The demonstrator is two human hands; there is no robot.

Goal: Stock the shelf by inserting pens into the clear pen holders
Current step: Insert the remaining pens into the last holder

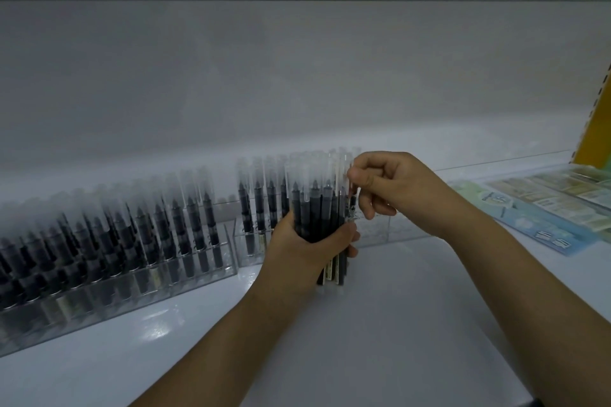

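Standing full of dark pens, a clear holder (115, 261) lines the shelf's (413, 324) left side. The left hand (307, 251) grips an upright bundle of pens (317, 208) before a second, part-filled holder (377, 235). The right hand (390, 188) pinches one pen's (351, 205) top at the bundle's right edge.

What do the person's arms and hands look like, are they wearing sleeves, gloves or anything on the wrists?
Both forearms are bare as far as the frame shows: no sleeves in view. The left hand and the right hand wear no gloves, and no rings or wrist straps show on the fingers or wrists. A small dark edge sits by the right arm at the bottom of the frame; what it is cannot be told.
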